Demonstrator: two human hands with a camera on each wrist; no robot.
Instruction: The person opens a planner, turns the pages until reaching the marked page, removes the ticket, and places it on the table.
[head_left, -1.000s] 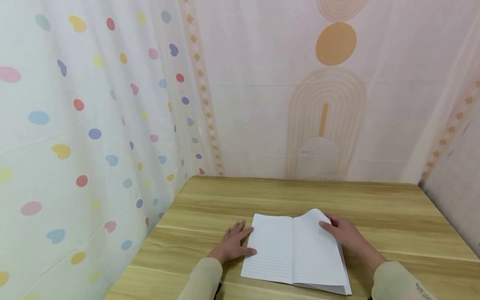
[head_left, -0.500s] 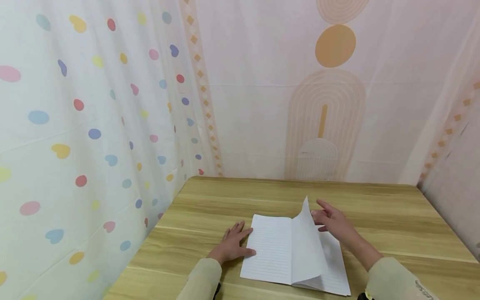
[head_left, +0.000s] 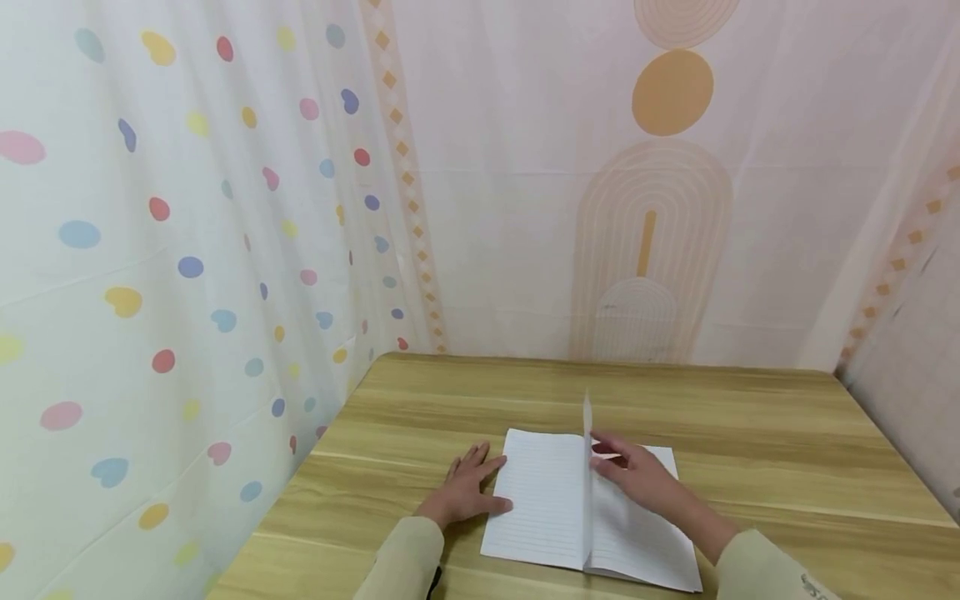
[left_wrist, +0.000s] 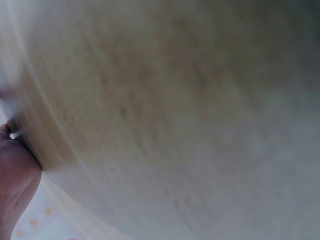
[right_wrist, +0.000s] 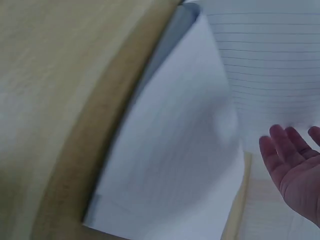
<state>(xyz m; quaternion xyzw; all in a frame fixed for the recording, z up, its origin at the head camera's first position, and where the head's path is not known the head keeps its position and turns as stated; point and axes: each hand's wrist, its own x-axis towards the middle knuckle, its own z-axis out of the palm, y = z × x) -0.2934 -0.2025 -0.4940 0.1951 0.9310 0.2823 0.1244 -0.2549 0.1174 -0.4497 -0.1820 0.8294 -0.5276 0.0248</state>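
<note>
An open notebook with white lined pages lies on the wooden table. One sheet stands almost upright from its middle fold, seen edge-on in the head view. My right hand is at the right side of this sheet, its fingertips against or close to the paper. In the right wrist view the fingers of the right hand are loosely extended and grip nothing. My left hand rests with spread fingers at the left edge of the notebook. The left wrist view is mostly blurred, with part of the left hand at its edge.
The wooden table extends around the notebook on all sides. A dotted curtain hangs along the left, and a patterned curtain hangs behind the table's far edge. A pale wall stands at the right.
The sheet has lifted off the right side and swung left to almost upright. My right hand has let its edge go and moved left with it. My left hand has stayed in place.
</note>
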